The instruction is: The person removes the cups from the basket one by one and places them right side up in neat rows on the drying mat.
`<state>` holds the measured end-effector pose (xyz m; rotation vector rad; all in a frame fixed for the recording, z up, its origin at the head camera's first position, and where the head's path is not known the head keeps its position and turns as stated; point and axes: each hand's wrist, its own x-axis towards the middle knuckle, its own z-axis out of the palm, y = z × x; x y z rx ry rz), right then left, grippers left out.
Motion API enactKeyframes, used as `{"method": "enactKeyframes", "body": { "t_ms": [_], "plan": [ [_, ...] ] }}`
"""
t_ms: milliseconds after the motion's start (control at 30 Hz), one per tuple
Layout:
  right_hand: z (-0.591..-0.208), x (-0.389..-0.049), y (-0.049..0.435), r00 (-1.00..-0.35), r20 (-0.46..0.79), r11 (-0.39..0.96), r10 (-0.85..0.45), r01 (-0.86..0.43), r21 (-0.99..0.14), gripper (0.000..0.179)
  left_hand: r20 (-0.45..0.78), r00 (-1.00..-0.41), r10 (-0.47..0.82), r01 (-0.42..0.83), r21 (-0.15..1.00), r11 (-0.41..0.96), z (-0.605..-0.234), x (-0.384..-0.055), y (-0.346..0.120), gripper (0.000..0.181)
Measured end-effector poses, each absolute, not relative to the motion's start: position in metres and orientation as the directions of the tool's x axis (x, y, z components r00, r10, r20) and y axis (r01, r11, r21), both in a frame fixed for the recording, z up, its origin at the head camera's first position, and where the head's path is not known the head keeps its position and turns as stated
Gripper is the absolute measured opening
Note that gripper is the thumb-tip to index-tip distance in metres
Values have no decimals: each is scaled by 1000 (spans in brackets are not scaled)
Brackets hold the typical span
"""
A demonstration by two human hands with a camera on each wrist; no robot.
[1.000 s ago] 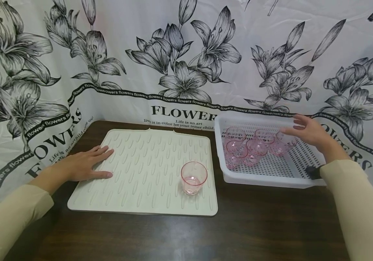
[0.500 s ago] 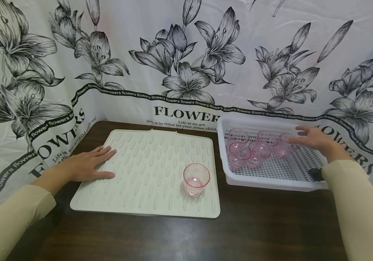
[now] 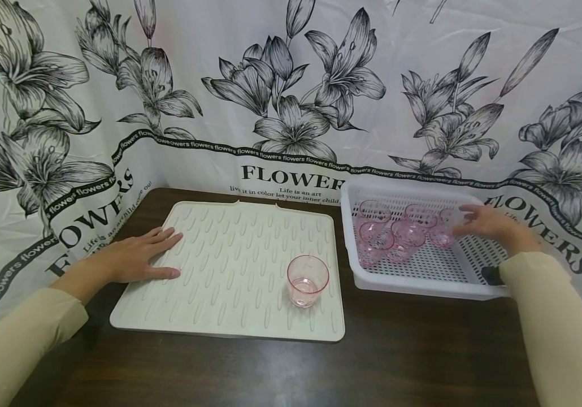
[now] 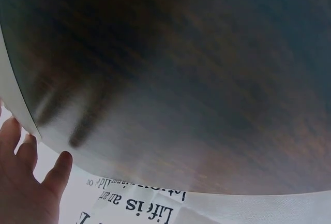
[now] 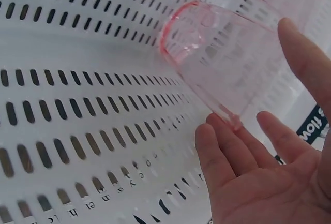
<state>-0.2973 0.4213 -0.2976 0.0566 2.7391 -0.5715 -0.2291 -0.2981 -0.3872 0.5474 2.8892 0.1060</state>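
Observation:
My left hand [image 3: 135, 261] lies with its fingers spread on the left edge of a cream ribbed drying mat [image 3: 220, 271]. A clear drinking glass with a pink rim [image 3: 307, 282] stands upright near the mat's right side. My right hand [image 3: 494, 226] is low over the white perforated basket [image 3: 423, 288], beside the rightmost of several pink glasses [image 3: 442, 234]. In the right wrist view, that glass [image 5: 222, 58] lies between the raised thumb and extended fingers [image 5: 230, 149]. The fingertips are at its near edge; firm contact cannot be made out.
A dark brown wooden table [image 3: 281, 367] bears mat and basket. Behind them hangs a white curtain [image 3: 169, 73] with black flower prints and lettering. A dark object [image 3: 492, 276] shows by my right wrist at the basket's right side.
My right hand has lowered into the basket, closer to the rightmost glass. The left hand has stayed on the mat. The head view has shifted slightly.

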Motion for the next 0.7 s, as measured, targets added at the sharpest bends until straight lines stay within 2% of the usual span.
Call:
{"method": "enactKeyframes", "body": {
  "t_ms": [167,700],
  "plan": [
    [-304,-299,420,-947,-321,919,-31,100,-382,101,-178,-913,366,353,99,930,-389,-229,-300,103],
    [-297,-296,417,-959,-283,926,6,113,-361,96,-171,-913,370,356,108,928,-387,-228,-299,102]
  ]
}}
